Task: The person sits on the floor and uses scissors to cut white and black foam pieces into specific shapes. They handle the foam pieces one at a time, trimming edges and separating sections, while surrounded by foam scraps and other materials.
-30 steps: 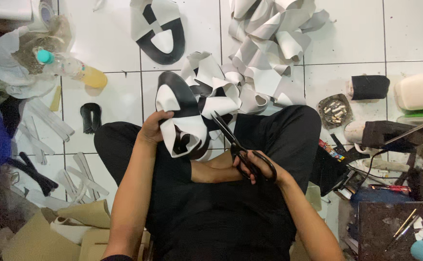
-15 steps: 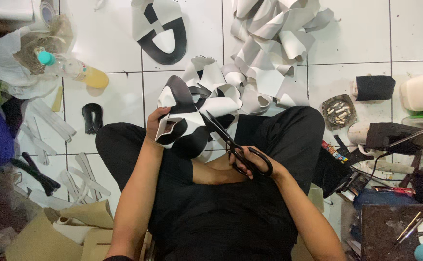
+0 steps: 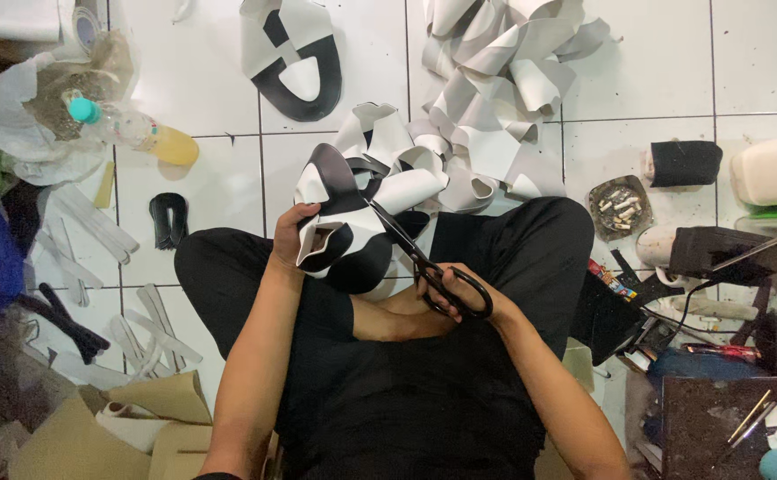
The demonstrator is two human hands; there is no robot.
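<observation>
Two bare hands work over the lap of a person in black clothes who sits cross-legged on a white tiled floor [image 3: 202, 80]. Its grip closed around the material, the left hand [image 3: 289, 238] holds up a curled, floppy sheet of black-and-white synthetic leather [image 3: 346, 218], just above the left knee. That sheet is white on one face and black on the other, glossy, bent into loose folds, with a rounded black lobe at its top and a dark rounded part hanging at its bottom. Fingers of the right hand [image 3: 459, 293] are threaded through the loops of a pair of large black-handled scissors [image 3: 424, 262], clasping the handles; the blades point up and left and meet the sheet's right edge, though whether they are parted I cannot tell. Beyond the knees lies a heap of curled white and grey offcuts [image 3: 495, 98], touching the held sheet's far side. Farther off rests a flat black-and-white cut piece [image 3: 295, 58]. To the left lie a clear plastic bottle of yellow liquid with a teal cap [image 3: 135, 132] and a small black curved piece [image 3: 168, 220]. On the right sits a small square ashtray full of stubs [image 3: 617, 204], near a black roll [image 3: 683, 163].
</observation>
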